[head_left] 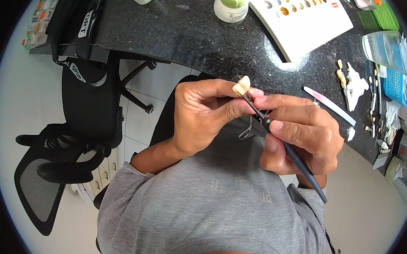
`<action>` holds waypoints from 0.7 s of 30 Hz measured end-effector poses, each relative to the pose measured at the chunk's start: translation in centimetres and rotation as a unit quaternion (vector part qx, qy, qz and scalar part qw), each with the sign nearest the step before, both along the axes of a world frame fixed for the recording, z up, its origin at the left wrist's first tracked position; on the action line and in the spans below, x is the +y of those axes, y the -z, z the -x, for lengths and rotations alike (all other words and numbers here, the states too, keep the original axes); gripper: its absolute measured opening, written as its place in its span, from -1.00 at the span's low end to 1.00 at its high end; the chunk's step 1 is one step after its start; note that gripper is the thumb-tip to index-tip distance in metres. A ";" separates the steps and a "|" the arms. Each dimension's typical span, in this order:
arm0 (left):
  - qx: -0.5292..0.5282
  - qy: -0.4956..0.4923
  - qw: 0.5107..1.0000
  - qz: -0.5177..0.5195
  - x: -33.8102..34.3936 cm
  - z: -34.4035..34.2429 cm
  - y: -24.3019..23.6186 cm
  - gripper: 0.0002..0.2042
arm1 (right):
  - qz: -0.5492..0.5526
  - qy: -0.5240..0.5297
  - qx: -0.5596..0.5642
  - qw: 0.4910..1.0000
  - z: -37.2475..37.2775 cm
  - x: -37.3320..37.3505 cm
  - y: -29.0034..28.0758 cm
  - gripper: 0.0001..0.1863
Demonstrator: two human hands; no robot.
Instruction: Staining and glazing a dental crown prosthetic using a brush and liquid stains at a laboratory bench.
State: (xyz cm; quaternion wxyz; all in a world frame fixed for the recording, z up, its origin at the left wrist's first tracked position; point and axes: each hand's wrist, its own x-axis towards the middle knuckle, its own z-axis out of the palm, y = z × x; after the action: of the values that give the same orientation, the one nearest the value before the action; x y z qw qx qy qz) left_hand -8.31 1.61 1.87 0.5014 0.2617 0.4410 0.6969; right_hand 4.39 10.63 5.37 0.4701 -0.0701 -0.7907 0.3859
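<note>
My left hand (198, 120) is closed on a metal clamp (244, 133), whose loop handles hang below my fingers, with small cream tooth-shaped pieces (242, 84) just above the thumb and forefinger. My right hand (310, 135) grips a black-handled slim tool (300, 163), like a brush, angled up toward those pieces. Its tip is at or near the lower piece; I cannot tell whether they touch. My right fingertips are close to my left fingertips, partly hiding the clamp.
A dark speckled counter (171, 32) carries a green-lidded jar (232, 8), a white palette (311, 34), a pale stick (329, 104), a water cup (383, 51), a blue basket (394, 87) and several small tools and tooth pieces at right. A black chair (84, 98) stands at left.
</note>
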 end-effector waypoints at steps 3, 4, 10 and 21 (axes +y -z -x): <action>-0.002 -0.003 1.000 -0.001 0.0 0.0 0.0 -0.78 | 0.002 0.005 0.002 1.000 0.3 0.0 -0.1 -0.72; -0.002 -0.004 1.000 -0.001 0.0 0.0 0.0 -0.78 | 0.001 0.011 0.006 1.000 0.4 0.0 -0.1 -0.72; 0.004 0.000 1.000 0.006 0.0 0.0 -0.1 -0.77 | 0.004 0.010 -0.008 1.000 0.1 0.0 -0.2 -0.74; -0.002 0.002 1.000 -0.002 -0.2 -0.1 0.1 -0.79 | 0.011 0.023 0.004 1.000 0.2 -0.3 -0.2 -0.74</action>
State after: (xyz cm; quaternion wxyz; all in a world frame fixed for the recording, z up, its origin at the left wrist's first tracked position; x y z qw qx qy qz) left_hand -8.24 1.42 1.73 0.5032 0.2619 0.4382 0.6973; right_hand 4.21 10.35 5.54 0.4808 -0.0916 -0.7831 0.3837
